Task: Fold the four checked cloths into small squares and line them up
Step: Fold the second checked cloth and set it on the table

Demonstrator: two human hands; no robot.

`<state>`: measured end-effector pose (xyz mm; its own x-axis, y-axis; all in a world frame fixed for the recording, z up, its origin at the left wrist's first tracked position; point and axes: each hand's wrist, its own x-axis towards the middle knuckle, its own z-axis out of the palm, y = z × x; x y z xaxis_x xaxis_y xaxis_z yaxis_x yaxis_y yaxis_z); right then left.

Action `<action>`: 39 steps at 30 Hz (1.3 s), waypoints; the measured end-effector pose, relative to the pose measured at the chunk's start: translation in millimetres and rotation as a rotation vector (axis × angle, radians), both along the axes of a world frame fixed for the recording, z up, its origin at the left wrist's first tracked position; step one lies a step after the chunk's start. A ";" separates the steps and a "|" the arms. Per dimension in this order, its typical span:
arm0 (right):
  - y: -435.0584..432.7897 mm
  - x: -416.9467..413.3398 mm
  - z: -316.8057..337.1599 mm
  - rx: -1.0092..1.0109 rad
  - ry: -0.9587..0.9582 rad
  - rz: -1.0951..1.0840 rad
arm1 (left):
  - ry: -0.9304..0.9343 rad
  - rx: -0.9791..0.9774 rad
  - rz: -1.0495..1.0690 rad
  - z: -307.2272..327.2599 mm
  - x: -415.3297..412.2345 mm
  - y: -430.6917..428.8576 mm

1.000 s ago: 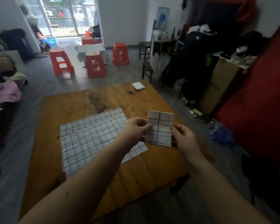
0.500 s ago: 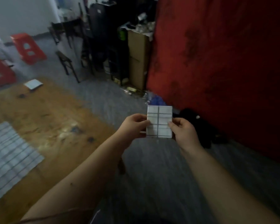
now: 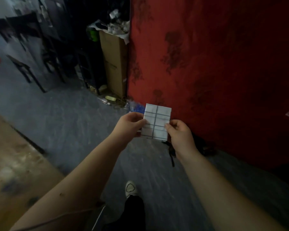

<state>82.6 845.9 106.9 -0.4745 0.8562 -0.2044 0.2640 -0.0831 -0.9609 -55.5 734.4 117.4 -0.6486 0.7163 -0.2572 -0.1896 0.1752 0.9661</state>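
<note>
A small folded checked cloth [image 3: 157, 123], white with dark grid lines, is held upright in the air over the grey floor. My left hand [image 3: 128, 124] pinches its left edge and my right hand [image 3: 180, 132] pinches its right edge. The wooden table [image 3: 12, 164] shows only as a corner at the lower left, to the left of both hands. The other cloths are out of view.
A red patterned wall or hanging [image 3: 215, 64] fills the right side. A cardboard box [image 3: 115, 60] with clutter stands against it, dark chairs [image 3: 23, 47] further left. My shoe [image 3: 130, 188] is on the floor below the hands.
The view has swung right, away from the table; the spread cloth has left the view. Both hands still hold the folded cloth between them, now over the floor near the red wall.
</note>
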 end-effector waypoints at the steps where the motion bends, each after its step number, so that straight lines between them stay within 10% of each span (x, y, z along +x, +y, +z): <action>1: 14.7 -23.8 0.8 0.009 -0.005 0.012 | 0.002 0.008 0.010 -0.9 -21.8 13.1; 26: 159.2 -627.6 -6.1 -0.084 0.106 0.719 | 0.054 -0.107 0.669 7.2 -521.5 92.7; 39: 45.0 -901.6 -2.7 -0.152 0.098 1.125 | 0.035 -0.141 1.120 14.0 -722.6 -18.1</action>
